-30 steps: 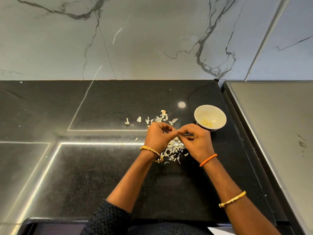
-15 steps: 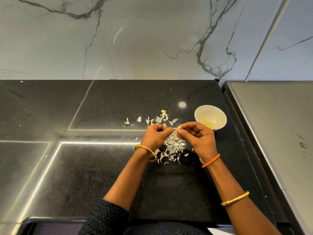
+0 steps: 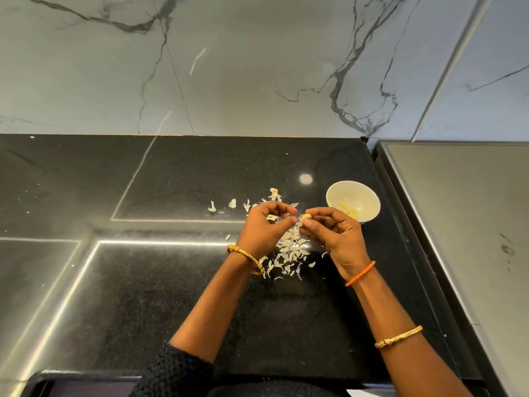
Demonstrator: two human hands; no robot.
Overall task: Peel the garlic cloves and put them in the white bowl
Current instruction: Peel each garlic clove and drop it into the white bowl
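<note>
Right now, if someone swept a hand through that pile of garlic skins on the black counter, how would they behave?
Probably very light and flimsy: the garlic skins lie as thin, curled, pale flakes, so they would likely scatter or flutter rather than slide together. Stray bits already sit apart from the pile on the counter. Some might cling to fingers, though that cannot be told from here.

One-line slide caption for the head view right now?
Right hand pinches a garlic clove beside the white bowl, peels below.
</note>
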